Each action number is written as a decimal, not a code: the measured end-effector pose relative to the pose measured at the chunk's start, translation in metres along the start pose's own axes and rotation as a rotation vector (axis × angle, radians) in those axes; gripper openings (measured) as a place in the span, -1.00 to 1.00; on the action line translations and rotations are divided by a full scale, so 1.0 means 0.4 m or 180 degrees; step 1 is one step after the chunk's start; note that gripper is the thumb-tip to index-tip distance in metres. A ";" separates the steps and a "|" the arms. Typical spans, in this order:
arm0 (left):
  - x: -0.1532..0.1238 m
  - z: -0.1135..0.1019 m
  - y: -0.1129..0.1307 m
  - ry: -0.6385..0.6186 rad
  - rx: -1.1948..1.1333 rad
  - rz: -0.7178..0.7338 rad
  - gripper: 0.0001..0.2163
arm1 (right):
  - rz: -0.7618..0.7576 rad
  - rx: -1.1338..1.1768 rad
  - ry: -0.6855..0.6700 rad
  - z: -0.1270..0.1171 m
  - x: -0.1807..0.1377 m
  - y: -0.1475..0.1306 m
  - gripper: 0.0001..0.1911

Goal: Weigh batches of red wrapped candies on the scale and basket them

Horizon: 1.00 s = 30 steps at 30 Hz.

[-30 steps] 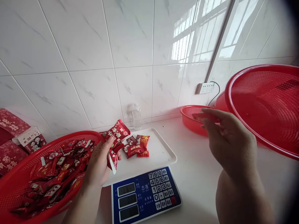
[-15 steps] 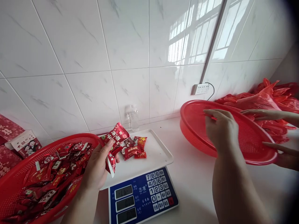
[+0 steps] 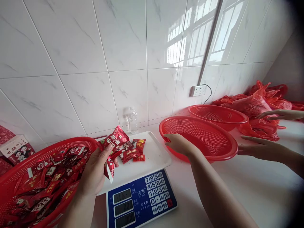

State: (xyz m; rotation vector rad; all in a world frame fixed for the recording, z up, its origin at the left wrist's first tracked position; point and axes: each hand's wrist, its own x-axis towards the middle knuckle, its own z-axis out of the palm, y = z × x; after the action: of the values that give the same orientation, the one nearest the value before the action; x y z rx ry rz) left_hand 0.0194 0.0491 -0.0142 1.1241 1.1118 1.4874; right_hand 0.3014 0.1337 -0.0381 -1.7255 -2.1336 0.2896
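Note:
My left hand [image 3: 95, 167] is closed around red snack packets [image 3: 117, 138], holding them over the left edge of a white tray [image 3: 155, 158]. Several more red wrapped packets [image 3: 133, 152] lie on that tray. My right hand [image 3: 180, 144] grips the left rim of a red plastic basket [image 3: 204, 136] on the counter; its fingertips are partly hidden by the hand. To the left stands another red basket [image 3: 78, 141], full of red snack packets [image 3: 51, 177], beside my left forearm. A blue-faced scale [image 3: 142, 196] sits in front of the tray.
A third red basket [image 3: 213, 110] stands behind the one I grip. Another person's hands [image 3: 263, 148] reach in from the right, near red plastic bags [image 3: 251, 104]. A clear bottle [image 3: 132, 120] and a socket strip [image 3: 199, 91] are by the wall; printed boxes [image 3: 17, 148] stand left.
The tilted basket has come down and left onto the counter, with my right hand now at its left rim. A further basket shows behind it. The other person's hands have come off it.

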 end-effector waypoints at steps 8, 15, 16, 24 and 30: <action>-0.018 0.015 -0.011 -0.0461 0.0815 -0.0065 -0.67 | -0.0440 0.0472 0.0186 -0.009 -0.022 -0.054 -0.65; -0.025 0.045 -0.022 -0.1024 0.1217 0.0297 -0.84 | -0.1754 0.2694 -0.0526 0.027 -0.089 -0.200 -0.65; -0.023 0.045 -0.022 -0.0964 0.1237 0.0395 -0.84 | -0.1663 0.2665 -0.0377 0.033 -0.089 -0.206 -0.73; 0.006 -0.003 -0.015 -0.0216 0.1497 0.0344 -0.61 | -0.0622 0.1348 0.1434 -0.012 -0.043 -0.105 -0.77; 0.011 -0.010 -0.026 -0.0124 0.1309 0.0366 -0.41 | 0.0006 0.0125 0.1873 -0.055 -0.027 -0.030 -0.68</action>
State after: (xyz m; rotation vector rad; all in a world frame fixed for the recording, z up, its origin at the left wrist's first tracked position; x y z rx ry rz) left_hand 0.0166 0.0546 -0.0244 1.5129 1.3848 1.3491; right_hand 0.3016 0.1189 -0.0154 -1.5443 -1.6810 -0.1624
